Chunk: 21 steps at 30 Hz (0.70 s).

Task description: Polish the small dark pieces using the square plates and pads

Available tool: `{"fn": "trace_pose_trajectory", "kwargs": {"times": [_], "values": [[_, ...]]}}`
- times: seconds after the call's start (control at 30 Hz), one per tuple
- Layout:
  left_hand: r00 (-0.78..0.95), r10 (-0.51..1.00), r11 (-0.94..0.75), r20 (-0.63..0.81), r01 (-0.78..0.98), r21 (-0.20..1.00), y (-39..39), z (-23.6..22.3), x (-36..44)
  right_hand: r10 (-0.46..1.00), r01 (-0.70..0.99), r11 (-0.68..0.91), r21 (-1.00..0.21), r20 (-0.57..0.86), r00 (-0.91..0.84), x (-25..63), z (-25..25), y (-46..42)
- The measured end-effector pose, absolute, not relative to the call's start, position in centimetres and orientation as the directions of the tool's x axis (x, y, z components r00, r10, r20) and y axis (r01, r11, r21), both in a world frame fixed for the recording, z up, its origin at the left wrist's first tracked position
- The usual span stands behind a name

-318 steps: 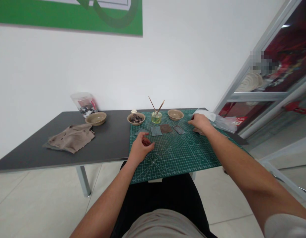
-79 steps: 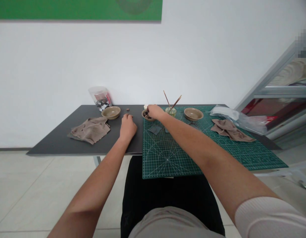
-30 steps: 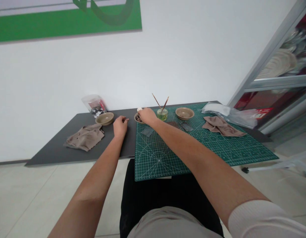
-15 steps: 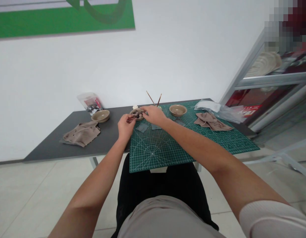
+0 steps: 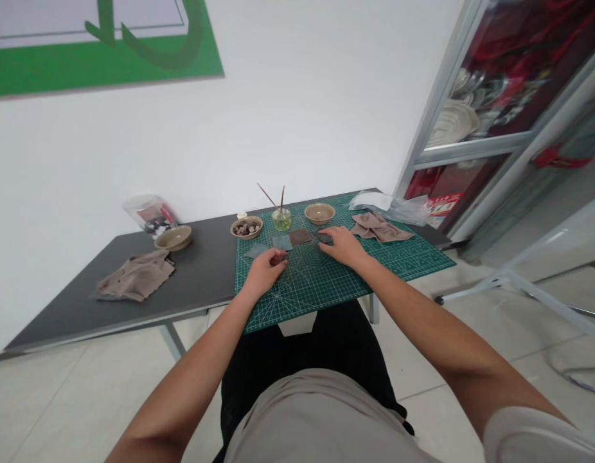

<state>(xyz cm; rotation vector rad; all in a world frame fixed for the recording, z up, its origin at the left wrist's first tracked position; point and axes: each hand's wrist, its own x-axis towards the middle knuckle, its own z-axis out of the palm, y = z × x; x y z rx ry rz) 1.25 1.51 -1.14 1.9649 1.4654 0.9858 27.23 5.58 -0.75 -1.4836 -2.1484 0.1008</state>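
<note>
My left hand (image 5: 265, 269) rests on the green cutting mat (image 5: 336, 289), its fingers pinched on a small dark piece. My right hand (image 5: 342, 245) lies flat on the mat with fingers stretched out, the fingertips touching a dark square sheet (image 5: 323, 238). Beyond the hands lies a row of small sheets: a grey one (image 5: 256, 251), a blue-grey one (image 5: 282, 242) and a brown one (image 5: 300, 236). A tan bowl of small dark and light pieces (image 5: 247, 226) stands at the mat's far left corner.
A glass of green liquid with two brushes (image 5: 281, 218) and an empty tan bowl (image 5: 319, 212) stand at the mat's far edge. A beige cloth (image 5: 377, 226) and plastic bags (image 5: 390, 204) lie right. On the dark table (image 5: 201, 276) are another cloth (image 5: 135, 276), bowl (image 5: 173, 237) and plastic jar (image 5: 148, 213).
Both hands have drawn back from the bowl of pieces onto the mat. The left hand came toward me in a pinch, the right moved right to the dark sheet. My view turned left.
</note>
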Motion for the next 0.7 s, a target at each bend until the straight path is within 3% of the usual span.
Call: {"fn": "trace_pose_trajectory", "kwargs": {"times": [0.4,0.57,0.7], "values": [[0.298,0.902,-0.432,0.313,0.632,0.643,0.7,-2.0,2.4,0.869,0.853,0.468,-0.23,0.295,-0.397,27.5,-3.5,5.5],[0.228,0.928,-0.373,0.295,0.606,0.703,0.6,-2.1,2.2,0.873,0.855,0.444,-0.267,0.343,-0.346,27.9,-3.3,6.3],[0.224,0.939,-0.342,0.259,0.564,0.752,0.8,-2.0,2.1,0.915,0.908,0.365,-0.206,0.262,-0.308,28.1,-3.4,7.7]]}}
